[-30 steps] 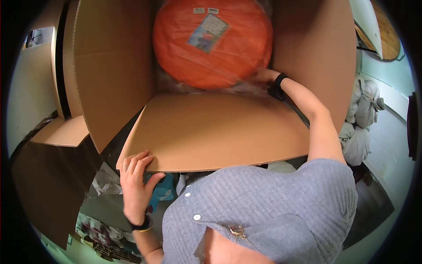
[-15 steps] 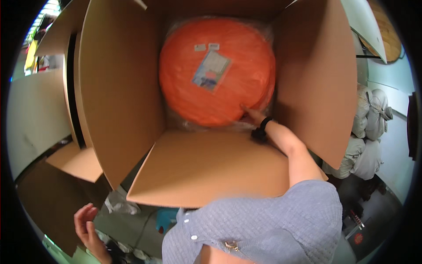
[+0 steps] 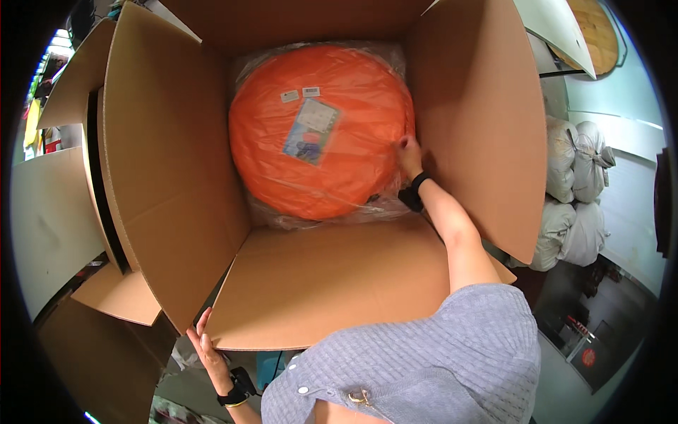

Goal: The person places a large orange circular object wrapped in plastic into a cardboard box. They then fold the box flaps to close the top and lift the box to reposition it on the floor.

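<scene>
A large open cardboard box [image 3: 339,283] stands in front of me. In it lies a flat, round orange bundle [image 3: 353,148] in a clear plastic bag [image 3: 282,220], with a picture card [image 3: 311,133] and two small white labels on top. My right hand [image 3: 408,157] reaches in over the front flap and is closed at the bundle's right edge, seemingly on the plastic; its fingertips are partly hidden. At the near left corner of the front flap, my left hand [image 3: 210,353] touches the cardboard edge with fingers stretched out and apart. Both wrists wear black bands.
The box's side flaps rise left [image 3: 176,141] and right [image 3: 480,127]. More cardboard [image 3: 120,293] stands beyond the left flap. Several tied whitish sacks [image 3: 575,177] are stacked at the right, below a round wooden board [image 3: 593,35]. Something blue [image 3: 268,367] lies below the front flap.
My right hand has moved up along the bundle's right edge, and its fingers have closed. My left hand has come up and right to the front flap's corner. The whole view has shifted somewhat.
</scene>
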The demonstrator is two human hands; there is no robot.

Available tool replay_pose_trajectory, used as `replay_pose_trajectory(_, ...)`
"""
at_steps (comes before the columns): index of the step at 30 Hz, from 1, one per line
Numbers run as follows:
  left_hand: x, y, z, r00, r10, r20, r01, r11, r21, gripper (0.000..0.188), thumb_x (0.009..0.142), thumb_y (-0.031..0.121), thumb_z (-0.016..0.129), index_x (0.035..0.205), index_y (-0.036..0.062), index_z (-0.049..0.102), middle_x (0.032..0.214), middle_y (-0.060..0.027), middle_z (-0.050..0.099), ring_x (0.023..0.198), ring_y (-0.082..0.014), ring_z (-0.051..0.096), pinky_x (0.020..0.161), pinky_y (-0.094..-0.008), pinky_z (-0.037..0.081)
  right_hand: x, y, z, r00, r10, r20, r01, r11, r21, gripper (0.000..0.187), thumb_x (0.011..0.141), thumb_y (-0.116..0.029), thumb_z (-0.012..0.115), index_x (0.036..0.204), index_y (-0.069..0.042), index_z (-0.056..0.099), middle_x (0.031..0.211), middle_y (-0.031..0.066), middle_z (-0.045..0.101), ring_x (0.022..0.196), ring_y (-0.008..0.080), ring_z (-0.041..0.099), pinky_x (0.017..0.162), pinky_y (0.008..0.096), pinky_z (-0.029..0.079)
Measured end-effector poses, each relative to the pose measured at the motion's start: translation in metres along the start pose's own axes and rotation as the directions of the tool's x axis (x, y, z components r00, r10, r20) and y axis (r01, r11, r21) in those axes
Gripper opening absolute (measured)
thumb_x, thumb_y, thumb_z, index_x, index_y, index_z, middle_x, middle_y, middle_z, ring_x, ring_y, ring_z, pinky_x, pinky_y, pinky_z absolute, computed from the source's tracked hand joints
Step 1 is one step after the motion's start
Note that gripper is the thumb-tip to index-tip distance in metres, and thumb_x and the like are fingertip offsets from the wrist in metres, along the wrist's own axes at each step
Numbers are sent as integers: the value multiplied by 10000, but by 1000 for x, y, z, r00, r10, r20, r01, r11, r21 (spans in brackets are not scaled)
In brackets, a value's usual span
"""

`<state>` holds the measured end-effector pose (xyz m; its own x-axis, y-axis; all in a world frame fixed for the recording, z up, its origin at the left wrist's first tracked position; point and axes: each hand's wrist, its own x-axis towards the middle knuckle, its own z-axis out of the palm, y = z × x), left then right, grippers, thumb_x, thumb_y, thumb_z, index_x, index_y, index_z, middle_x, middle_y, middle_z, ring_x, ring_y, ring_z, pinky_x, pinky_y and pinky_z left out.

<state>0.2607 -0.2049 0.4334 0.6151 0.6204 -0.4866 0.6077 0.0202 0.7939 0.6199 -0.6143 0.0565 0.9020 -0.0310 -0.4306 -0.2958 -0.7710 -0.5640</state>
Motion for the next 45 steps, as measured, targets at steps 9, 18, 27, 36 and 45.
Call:
replay_pose_trajectory(9,9,-18,2,999,10,47,-7,997,-74,766,876,468,484,1406,11,171,1288,-193,475,1217,-268,459,1039,-375,332,76,61,21,953,189,238,-301,681,667,862,755,-379,763,1387,-7,310,1269,171,501,1153,294,519,896,414,493)
replay_pose_trajectory(18,5,-11,0,1000,10,27,-9,999,-46,809,869,478,488,1432,31,118,1268,-189,483,1197,-267,475,1029,-379,348,27,-1,17,845,421,329,-531,592,607,958,644,-511,792,1319,22,371,1257,194,500,1104,309,554,853,433,508)
replay_pose_trajectory(27,6,-8,2,996,24,84,-21,999,-36,656,900,344,460,1393,19,173,1262,-171,502,1189,-247,485,1037,-367,335,-10,-76,-40,993,89,-73,-18,747,664,431,786,-444,700,714,-20,668,576,7,571,534,122,531,500,305,410)
replay_pose_trajectory(36,13,-20,0,991,97,96,-97,995,-4,658,911,448,429,1356,-10,271,1290,-166,479,1223,-248,450,1065,-377,279,34,11,-43,930,-58,-364,-16,980,-197,390,845,-362,631,977,4,608,899,216,652,843,309,642,752,410,491)
replay_pose_trajectory(45,10,-15,6,998,35,50,-32,998,-51,718,875,517,443,1342,-6,290,1276,-166,455,1223,-250,431,1061,-369,279,-91,-56,60,258,-108,960,495,868,-35,482,900,-349,539,1285,-63,489,1262,189,532,1185,283,502,992,387,394)
